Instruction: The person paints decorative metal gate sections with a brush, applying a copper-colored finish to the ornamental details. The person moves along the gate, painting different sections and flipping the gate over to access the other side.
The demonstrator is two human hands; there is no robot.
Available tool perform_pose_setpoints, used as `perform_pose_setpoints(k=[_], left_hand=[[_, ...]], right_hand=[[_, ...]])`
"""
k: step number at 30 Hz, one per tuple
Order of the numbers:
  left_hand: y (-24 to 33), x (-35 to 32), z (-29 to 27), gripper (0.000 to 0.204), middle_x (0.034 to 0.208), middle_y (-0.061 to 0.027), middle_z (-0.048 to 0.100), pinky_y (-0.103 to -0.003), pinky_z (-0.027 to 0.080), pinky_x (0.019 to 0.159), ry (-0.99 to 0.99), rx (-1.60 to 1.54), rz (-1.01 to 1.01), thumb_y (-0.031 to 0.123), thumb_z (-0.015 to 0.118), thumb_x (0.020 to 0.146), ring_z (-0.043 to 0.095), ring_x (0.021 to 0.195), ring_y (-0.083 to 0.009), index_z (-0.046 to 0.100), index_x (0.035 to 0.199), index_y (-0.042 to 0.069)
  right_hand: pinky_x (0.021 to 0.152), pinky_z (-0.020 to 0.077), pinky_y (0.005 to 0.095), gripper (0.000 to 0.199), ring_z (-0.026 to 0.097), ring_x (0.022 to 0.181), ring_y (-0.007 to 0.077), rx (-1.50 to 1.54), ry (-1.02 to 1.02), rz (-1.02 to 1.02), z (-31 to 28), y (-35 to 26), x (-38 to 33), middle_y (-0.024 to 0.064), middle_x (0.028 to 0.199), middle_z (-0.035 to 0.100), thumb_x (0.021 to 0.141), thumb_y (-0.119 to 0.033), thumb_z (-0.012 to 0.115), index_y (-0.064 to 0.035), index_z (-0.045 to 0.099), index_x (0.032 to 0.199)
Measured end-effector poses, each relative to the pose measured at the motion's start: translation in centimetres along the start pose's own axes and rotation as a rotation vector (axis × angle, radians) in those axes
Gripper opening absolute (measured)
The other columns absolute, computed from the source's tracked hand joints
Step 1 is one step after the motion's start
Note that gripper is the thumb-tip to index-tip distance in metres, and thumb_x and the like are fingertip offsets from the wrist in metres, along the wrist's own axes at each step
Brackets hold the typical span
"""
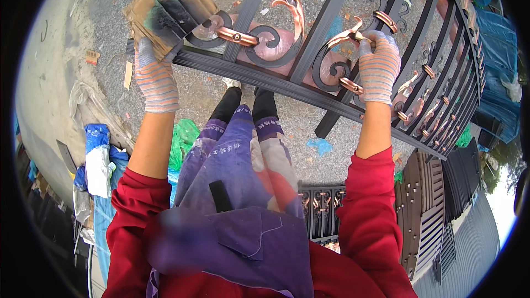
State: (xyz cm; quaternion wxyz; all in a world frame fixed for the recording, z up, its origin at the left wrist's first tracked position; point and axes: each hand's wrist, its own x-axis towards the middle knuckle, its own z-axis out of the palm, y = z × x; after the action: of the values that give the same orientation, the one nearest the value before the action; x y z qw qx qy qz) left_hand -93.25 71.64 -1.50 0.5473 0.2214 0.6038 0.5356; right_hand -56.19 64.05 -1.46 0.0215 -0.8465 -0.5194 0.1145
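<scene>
My left hand [157, 80], in a striped knit glove, grips the lower edge of a brown cardboard piece [193, 1] smeared with black and green paint. The cardboard rests against the left end of a black metal fence panel [254, 74] with scrolls and copper-coloured leaves. My right hand [380, 67], gloved alike, is closed in a pinch beside a copper-coloured leaf [339, 38] on the panel. Something small and yellowish shows at its fingertips, too small to name. Below that hand sits a copper-coloured collar [351, 85] on a scroll.
Gravel ground [110, 27] lies under the panel. Green plastic [184, 139] and blue-and-white sacks [98, 157] lie at left. Another black fence panel [320, 209] is behind my legs. Brown slatted panels [425, 204] stand at lower right, and blue sheeting [496, 60] hangs at far right.
</scene>
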Motion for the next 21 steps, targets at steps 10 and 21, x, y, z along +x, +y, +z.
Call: perform_pose_setpoints(k=[10,21], left_hand=[[-0.4,0.6,-0.8,0.04,0.123,-0.013,0.053,-0.048,0.052,0.091,-0.009,0.011,0.006,0.024,0.045,0.095,0.054,0.114,-0.0245,0.047,0.128,0.002],[-0.3,0.8,-0.8,0.038,0.125,-0.013,0.052,-0.049,0.052,0.091,0.013,-0.039,-0.012,0.021,0.045,0.095,0.054,0.113,-0.0254,0.046,0.129,0.003]], right_hand=[[0.072,0.0492,0.0382,0.013,0.063,0.078,0.0272,0.057,0.039,0.004,-0.5,-0.3,0.1,0.0104,0.084,0.064,0.078,-0.015,0.066,-0.0108,0.068,0.091],[0.068,0.048,0.0286,0.016,0.058,0.069,0.0142,0.266,0.12,0.089,-2.2,0.3,-0.8,0.005,0.079,0.062,0.08,-0.014,0.068,-0.0093,0.069,0.096]])
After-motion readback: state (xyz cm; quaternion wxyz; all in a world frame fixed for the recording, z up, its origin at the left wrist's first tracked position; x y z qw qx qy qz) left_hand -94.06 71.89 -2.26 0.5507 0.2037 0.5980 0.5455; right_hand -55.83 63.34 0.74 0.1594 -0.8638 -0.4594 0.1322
